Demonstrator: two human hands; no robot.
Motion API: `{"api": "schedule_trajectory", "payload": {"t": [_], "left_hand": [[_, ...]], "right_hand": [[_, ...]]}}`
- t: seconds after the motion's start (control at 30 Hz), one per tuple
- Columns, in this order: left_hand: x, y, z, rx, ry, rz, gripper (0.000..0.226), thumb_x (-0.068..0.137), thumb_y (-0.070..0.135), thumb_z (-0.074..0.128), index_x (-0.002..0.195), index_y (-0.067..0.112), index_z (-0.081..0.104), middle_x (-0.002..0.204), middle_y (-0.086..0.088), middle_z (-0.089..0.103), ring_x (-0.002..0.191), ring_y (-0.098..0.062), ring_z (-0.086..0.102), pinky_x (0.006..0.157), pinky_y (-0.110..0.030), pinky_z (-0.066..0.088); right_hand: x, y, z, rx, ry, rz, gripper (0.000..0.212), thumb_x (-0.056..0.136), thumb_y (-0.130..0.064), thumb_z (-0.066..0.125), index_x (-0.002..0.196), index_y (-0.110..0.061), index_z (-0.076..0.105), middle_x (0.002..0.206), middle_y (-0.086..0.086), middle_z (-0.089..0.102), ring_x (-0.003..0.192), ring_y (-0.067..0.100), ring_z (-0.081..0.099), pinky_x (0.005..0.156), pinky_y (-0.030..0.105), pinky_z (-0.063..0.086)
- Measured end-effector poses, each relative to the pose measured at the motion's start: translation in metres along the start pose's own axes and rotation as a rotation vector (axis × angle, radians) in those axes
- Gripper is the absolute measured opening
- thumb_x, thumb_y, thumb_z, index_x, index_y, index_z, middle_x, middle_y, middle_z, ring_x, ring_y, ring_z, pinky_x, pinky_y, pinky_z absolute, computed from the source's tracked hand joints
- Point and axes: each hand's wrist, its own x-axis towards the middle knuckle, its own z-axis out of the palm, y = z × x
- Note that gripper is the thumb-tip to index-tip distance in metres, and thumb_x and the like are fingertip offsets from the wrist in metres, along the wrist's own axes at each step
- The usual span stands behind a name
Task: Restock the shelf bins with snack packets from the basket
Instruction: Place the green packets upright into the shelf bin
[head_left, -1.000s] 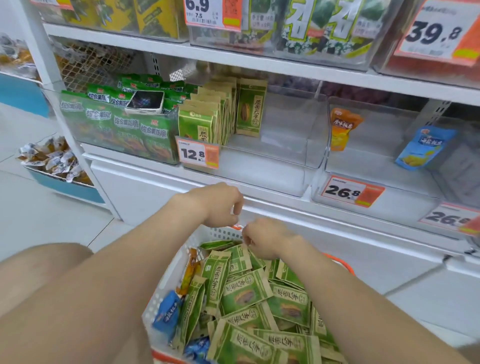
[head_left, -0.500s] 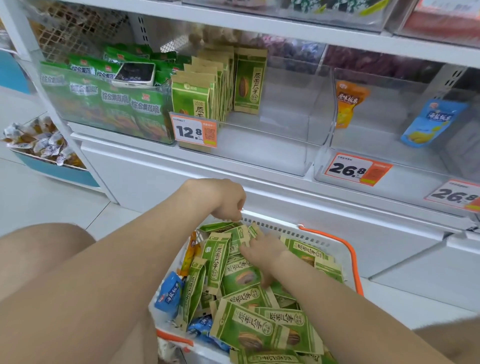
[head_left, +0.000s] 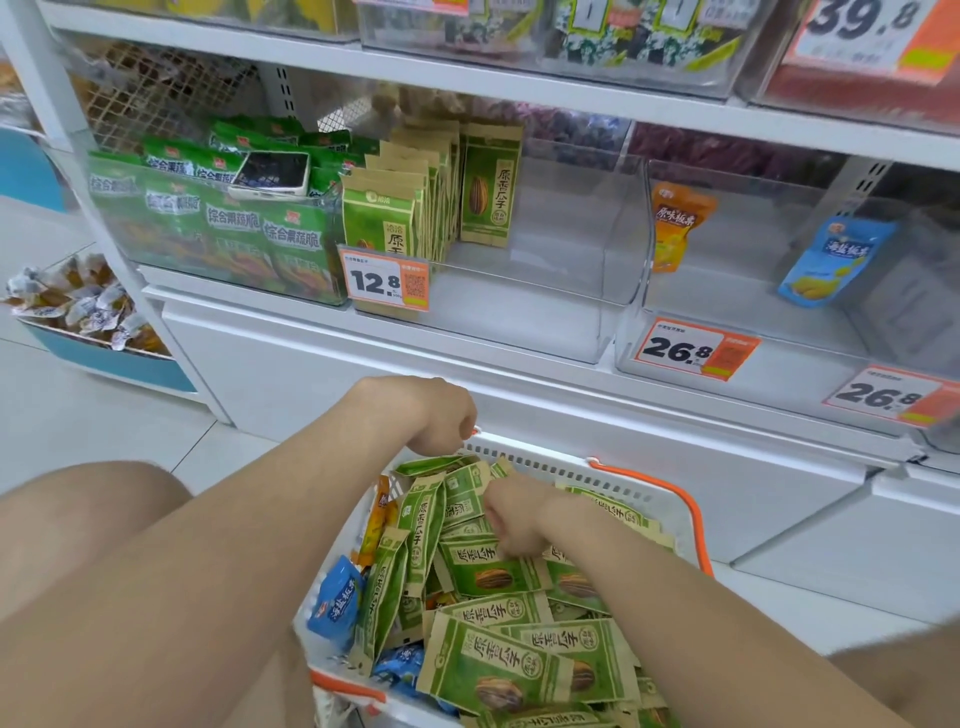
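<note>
Though I cannot tell what left hand (head_left: 434, 415) holds, right hand (head_left: 514, 514) clutches green packets (head_left: 498, 670), crosswise in basket (head_left: 561, 470); 12.8 tag (head_left: 387, 280), 26.8 tag (head_left: 693, 349) above.

Phone (head_left: 270, 174), orange price tags (head_left: 387, 283), blue tub (head_left: 119, 366) w/ wrapped sweets (head_left: 78, 306)

Pale, glossy tiled floor (head_left: 78, 431) with thin grout lines runs under a white metal shelving unit (head_left: 467, 67), whose plain white base panel (head_left: 311, 374) reaches down to it. Diamond wire mesh (head_left: 156, 104) backs the left bay. A blue-sided display tub (head_left: 119, 364) sits further left. The light is bright and even
</note>
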Motion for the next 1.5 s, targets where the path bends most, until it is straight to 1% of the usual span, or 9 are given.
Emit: {"api": "schedule_trajectory", "payload": {"t": [0.23,0.4,0.5,0.63,0.8,1.03,1.23,1.37,1.5], "left_hand": [[-0.006,-0.005,-0.003,-0.064,0.004,-0.022,0.052,0.099,0.018,0.062,0.148,0.034,0.050,0.150,0.001,0.053,0.128,-0.024,0.057,0.104,-0.040,0.050],[-0.018,-0.016,-0.012,-0.110,-0.070,-0.126,0.100,0.077,0.034,0.093,0.156,0.026,0.033,0.145,-0.003,0.057,0.122,-0.026,0.062,0.094,-0.037,0.054],[-0.015,-0.026,-0.012,-0.398,-0.016,-0.152,0.079,0.084,0.029,0.088,0.146,0.022,0.040,0.121,-0.009,0.067,0.097,-0.025,0.072,0.083,-0.043,0.065],[-0.013,-0.028,-0.017,-0.749,0.192,-0.120,0.041,0.093,0.013,0.077,0.125,0.020,0.053,0.118,-0.014,0.061,0.097,-0.037,0.073,0.076,-0.050,0.065],[-0.013,-0.026,-0.024,-1.096,0.505,-0.083,0.016,0.093,0.004,0.075,0.105,0.011,0.067,0.095,-0.013,0.071,0.081,-0.028,0.071,0.064,-0.040,0.063],[-0.015,-0.026,-0.029,-1.176,0.540,-0.074,0.009,0.091,0.006,0.079,0.098,0.010,0.074,0.089,-0.011,0.079,0.077,-0.021,0.072,0.065,-0.039,0.063],[-0.023,-0.029,-0.054,-1.302,0.869,-0.058,0.023,0.099,0.031,0.071,0.091,0.009,0.075,0.084,-0.009,0.078,0.073,-0.016,0.074,0.057,-0.035,0.062],[-0.021,-0.042,-0.074,-0.960,1.168,-0.141,0.029,0.097,0.036,0.058,0.077,0.020,0.071,0.070,0.002,0.074,0.075,-0.022,0.072,0.075,-0.046,0.061],[-0.017,-0.053,-0.087,-0.349,1.246,-0.208,0.009,0.092,0.023,0.062,0.101,0.024,0.063,0.109,-0.001,0.054,0.105,-0.026,0.052,0.078,-0.043,0.048]], "right_hand": [[-0.018,0.012,-0.062,0.088,0.062,0.009,0.052,0.086,-0.005,0.068,0.134,-0.026,0.064,0.111,0.000,0.064,0.093,0.022,0.063,0.073,0.031,0.052],[-0.033,0.021,-0.094,0.413,0.065,-0.048,0.048,0.092,-0.008,0.065,0.136,-0.027,0.058,0.104,0.002,0.074,0.088,0.024,0.075,0.076,0.042,0.062],[-0.039,0.023,-0.095,0.689,-0.039,-0.052,0.038,0.097,-0.001,0.062,0.126,-0.023,0.053,0.115,0.017,0.073,0.097,0.037,0.076,0.076,0.052,0.063],[-0.047,0.014,-0.094,0.895,-0.069,-0.089,0.043,0.095,0.006,0.060,0.130,-0.017,0.052,0.106,0.017,0.075,0.076,0.026,0.074,0.048,0.027,0.052],[-0.049,0.007,-0.101,1.153,0.042,-0.238,0.025,0.105,-0.023,0.062,0.124,-0.008,0.069,0.108,0.014,0.079,0.089,0.029,0.078,0.067,0.031,0.062],[-0.049,0.013,-0.106,1.208,0.076,-0.288,0.028,0.105,-0.025,0.061,0.122,-0.005,0.071,0.110,0.019,0.077,0.091,0.030,0.077,0.076,0.037,0.064],[-0.058,-0.015,-0.135,1.434,0.675,-0.342,0.026,0.092,-0.016,0.071,0.118,-0.013,0.068,0.098,0.007,0.079,0.080,0.021,0.075,0.070,0.034,0.058],[-0.057,-0.029,-0.168,1.528,0.926,-0.307,0.030,0.090,-0.018,0.069,0.119,-0.020,0.063,0.102,0.003,0.078,0.088,0.022,0.076,0.069,0.038,0.061],[-0.043,-0.025,-0.201,1.572,1.124,-0.224,0.020,0.095,-0.023,0.072,0.113,-0.019,0.066,0.102,0.002,0.080,0.094,0.025,0.077,0.084,0.050,0.064]]}}
